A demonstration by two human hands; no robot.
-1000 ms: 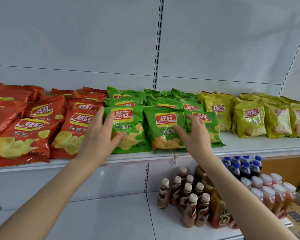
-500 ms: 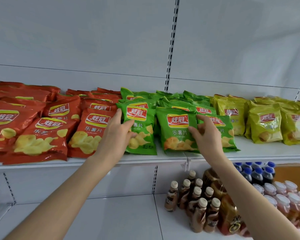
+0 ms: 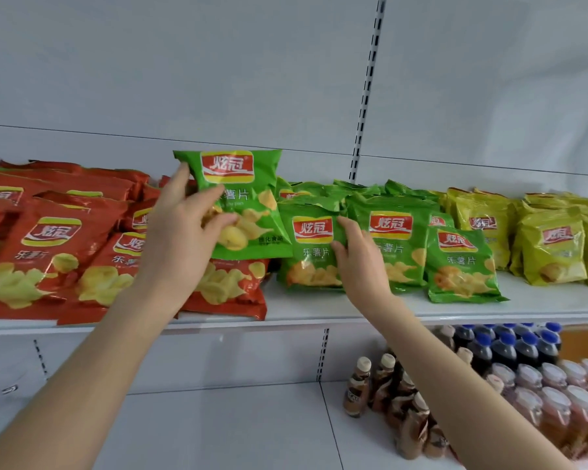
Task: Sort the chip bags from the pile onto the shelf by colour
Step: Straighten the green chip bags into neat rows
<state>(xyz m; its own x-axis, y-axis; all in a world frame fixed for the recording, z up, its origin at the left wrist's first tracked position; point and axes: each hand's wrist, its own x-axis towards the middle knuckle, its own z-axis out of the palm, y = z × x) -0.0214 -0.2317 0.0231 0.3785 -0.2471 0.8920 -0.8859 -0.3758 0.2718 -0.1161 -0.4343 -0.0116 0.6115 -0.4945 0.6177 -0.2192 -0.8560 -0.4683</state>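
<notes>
The white shelf (image 3: 319, 312) carries chip bags in three colour groups: red bags (image 3: 51, 245) on the left, green bags (image 3: 398, 239) in the middle, yellow bags (image 3: 550, 245) on the right. My left hand (image 3: 184, 239) grips one green bag (image 3: 238, 198) by its left side and holds it lifted above the edge of the red group. My right hand (image 3: 360, 259) pinches the right edge of another green bag (image 3: 311, 252) that stands at the front of the green group.
On the lower shelf (image 3: 218, 425) stand brown drink bottles (image 3: 387, 391), dark bottles with blue caps (image 3: 510, 347) and pink-capped bottles (image 3: 557, 401) at the right. A slotted upright (image 3: 365, 86) runs up the white back wall.
My left hand has lifted the leftmost green bag off the shelf and up. My right hand has shifted left onto the neighbouring green bag. The camera has swung left and closer.
</notes>
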